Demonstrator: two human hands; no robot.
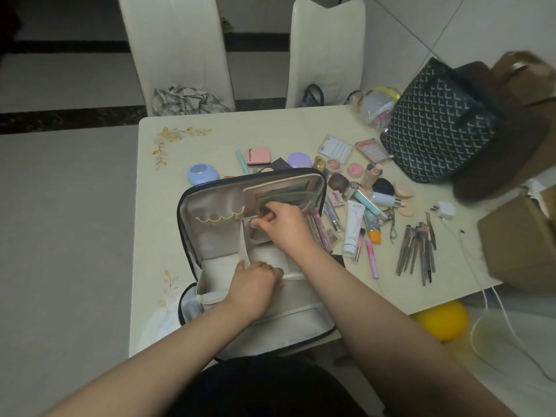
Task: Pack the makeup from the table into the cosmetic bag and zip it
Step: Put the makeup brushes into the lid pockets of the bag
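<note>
Right hand (282,224) pinches a small brownish item into the soft, floppy white-lined cosmetic bag (210,236); left hand (255,284) grips its divider (prob light, grab the stiff rim).

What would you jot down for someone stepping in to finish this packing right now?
Left hand grips the inner divider of the open cosmetic bag.
Right hand pinches a small dark item at the lid's pocket; what it is I cannot tell.
Nearly all makeup lies on the table beside the bag: brushes, white tube, pink compact, blue jar.
Left: pack those, zip.
</note>
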